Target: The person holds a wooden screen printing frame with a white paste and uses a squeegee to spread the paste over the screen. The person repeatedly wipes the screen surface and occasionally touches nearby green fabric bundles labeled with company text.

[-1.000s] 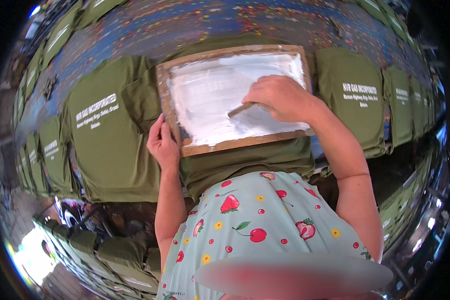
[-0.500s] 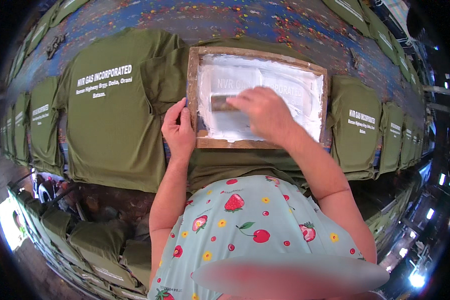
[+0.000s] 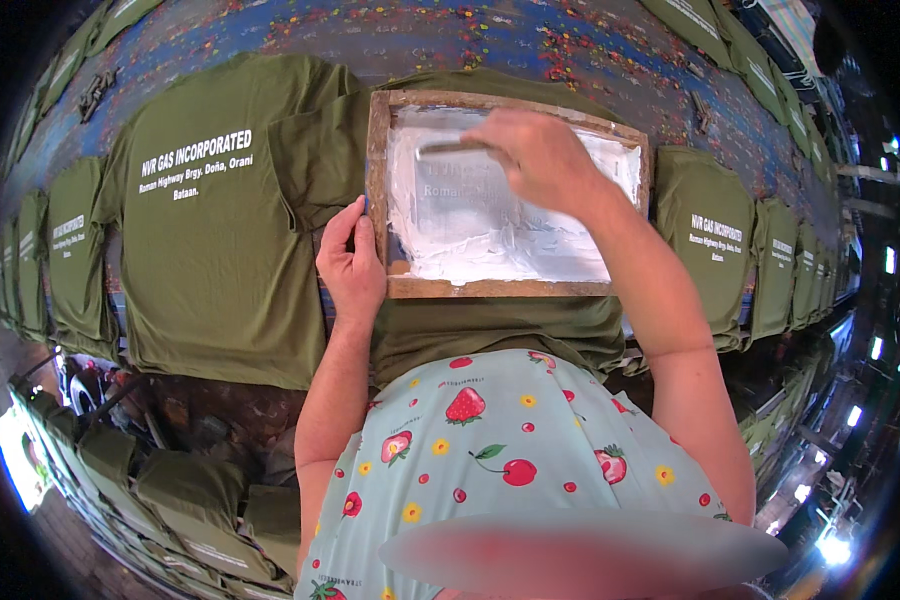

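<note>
A wooden-framed printing screen [image 3: 500,289] lies over an olive-green T-shirt [image 3: 470,325]. White ink [image 3: 440,262] is smeared thickly around the mesh's borders, and pale lettering shows through its thinner middle. My left hand [image 3: 352,262] grips the frame's left side, thumb and fingers closed at its edge. In my right hand [image 3: 540,160] is a squeegee [image 3: 448,148], held tilted near the far side of the mesh. My right fingers and wrist hide part of the squeegee and the right portion of the mesh.
Printed olive-green shirts lie to the left [image 3: 205,255] and right [image 3: 705,250], with several more further along. The blue table [image 3: 370,40] is spattered with coloured ink. Folded-over shirts [image 3: 190,485] hang on a rack at lower left.
My right hand has moved the squeegee from the middle of the mesh to its far side. Ink now lies ridged along the near part. My left hand keeps its hold on the frame.
</note>
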A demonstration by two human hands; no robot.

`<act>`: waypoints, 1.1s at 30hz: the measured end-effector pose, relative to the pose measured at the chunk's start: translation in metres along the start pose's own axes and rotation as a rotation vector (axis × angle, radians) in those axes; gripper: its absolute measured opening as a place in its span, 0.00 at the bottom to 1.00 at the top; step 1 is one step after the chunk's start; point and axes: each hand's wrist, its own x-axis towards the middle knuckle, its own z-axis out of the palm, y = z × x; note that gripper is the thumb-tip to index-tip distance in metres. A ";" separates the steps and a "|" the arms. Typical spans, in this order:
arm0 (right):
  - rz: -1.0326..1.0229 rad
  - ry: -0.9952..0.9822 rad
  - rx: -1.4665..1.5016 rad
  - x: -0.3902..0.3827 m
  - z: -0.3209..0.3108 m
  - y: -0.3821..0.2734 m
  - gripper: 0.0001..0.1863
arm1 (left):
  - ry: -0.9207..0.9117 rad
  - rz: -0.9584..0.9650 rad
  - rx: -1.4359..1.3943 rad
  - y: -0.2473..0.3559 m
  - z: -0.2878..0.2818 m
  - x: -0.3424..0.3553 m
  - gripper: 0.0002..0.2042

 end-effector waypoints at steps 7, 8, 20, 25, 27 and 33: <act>-0.134 -0.082 0.051 0.035 0.008 0.002 0.18 | 0.008 0.002 -0.024 -0.002 0.001 -0.001 0.13; -0.194 -0.130 0.024 0.036 0.006 0.003 0.18 | 0.011 0.002 -0.008 -0.002 0.001 -0.002 0.13; -0.399 -0.412 -0.023 -0.032 -0.052 0.054 0.17 | -0.001 0.091 0.282 0.012 0.003 -0.001 0.14; -0.255 -0.321 -0.002 -0.097 -0.076 0.085 0.16 | -0.014 0.107 0.396 0.017 0.004 0.001 0.15; -0.177 -0.320 -0.018 -0.123 -0.083 0.094 0.18 | -0.011 0.083 0.420 0.019 0.005 0.001 0.16; 0.005 -0.031 -0.024 -0.196 -0.061 0.058 0.17 | -0.029 0.127 0.517 0.022 0.007 0.002 0.19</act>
